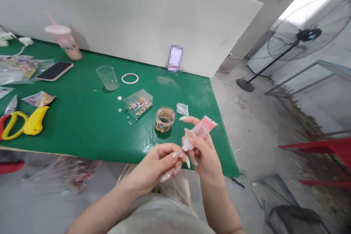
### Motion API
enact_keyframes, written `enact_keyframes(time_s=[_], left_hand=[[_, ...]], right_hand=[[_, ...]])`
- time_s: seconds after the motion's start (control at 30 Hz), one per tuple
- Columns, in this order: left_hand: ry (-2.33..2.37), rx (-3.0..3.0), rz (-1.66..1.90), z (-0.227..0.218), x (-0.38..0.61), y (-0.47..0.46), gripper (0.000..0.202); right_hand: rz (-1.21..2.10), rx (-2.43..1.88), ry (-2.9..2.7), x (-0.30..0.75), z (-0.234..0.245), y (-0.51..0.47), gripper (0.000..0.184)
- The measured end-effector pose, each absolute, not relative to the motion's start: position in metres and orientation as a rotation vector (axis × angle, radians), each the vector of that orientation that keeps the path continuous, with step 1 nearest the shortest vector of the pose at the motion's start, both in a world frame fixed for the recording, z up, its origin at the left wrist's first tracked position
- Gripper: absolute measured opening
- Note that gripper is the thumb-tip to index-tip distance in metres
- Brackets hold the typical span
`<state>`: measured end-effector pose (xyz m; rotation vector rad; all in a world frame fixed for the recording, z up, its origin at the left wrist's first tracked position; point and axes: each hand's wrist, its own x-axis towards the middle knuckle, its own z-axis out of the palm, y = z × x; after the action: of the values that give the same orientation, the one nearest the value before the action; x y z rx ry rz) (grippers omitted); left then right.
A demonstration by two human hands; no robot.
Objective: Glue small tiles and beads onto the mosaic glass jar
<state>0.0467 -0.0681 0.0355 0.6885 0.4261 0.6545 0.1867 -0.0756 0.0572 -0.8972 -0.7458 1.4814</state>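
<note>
My right hand [204, 153] is wrapped round a soft pink squeeze tube [201, 130], its pale nozzle end pointing down to the left. My left hand [161, 162] is closed in a pinch close to that nozzle end; a small whitish thing shows at its fingertips, too small to name. Just beyond my hands stands a small round clear cup [164, 120] with multicoloured pieces round its wall. Left of it is a clear rectangular box [138, 104] holding many small coloured pieces. A crumpled bit of clear plastic [182, 109] lies near my right fingers.
On the green table [90, 120] stand a clear plastic cup [108, 78], a white ring [129, 78], a phone [55, 71], a pink tumbler [64, 42] and yellow-handled scissors [19, 124]. A white panel [123, 18] rises behind. A fan [308, 35] stands to the right.
</note>
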Motion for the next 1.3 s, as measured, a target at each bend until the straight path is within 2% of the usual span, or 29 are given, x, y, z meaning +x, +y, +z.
enact_keyframes(time_s=[0.1, 0.4, 0.7, 0.93, 1.07, 1.3], left_hand=[[0.413, 0.649, 0.633, 0.037, 0.048, -0.068, 0.031], [0.367, 0.569, 0.632, 0.039, 0.05, -0.068, 0.032], [0.325, 0.502, 0.61, 0.045, 0.05, -0.067, 0.03], [0.306, 0.515, 0.596, 0.046, 0.05, -0.068, 0.033], [0.274, 0.531, 0.58, 0.044, 0.048, -0.068, 0.034], [0.294, 0.584, 0.537, 0.043, 0.044, -0.068, 0.037]], right_hand=[[1.486, -0.935, -0.732, 0.186, 0.059, -0.077, 0.035], [1.45, -1.0, -0.808, 0.185, 0.065, -0.079, 0.042], [1.269, -1.012, -0.913, 0.184, 0.059, -0.085, 0.03], [0.978, -1.083, -1.195, 0.189, 0.06, -0.092, 0.03], [0.75, -1.098, -1.446, 0.193, 0.066, -0.093, 0.038], [0.58, -1.087, -1.717, 0.2, 0.076, -0.094, 0.046]])
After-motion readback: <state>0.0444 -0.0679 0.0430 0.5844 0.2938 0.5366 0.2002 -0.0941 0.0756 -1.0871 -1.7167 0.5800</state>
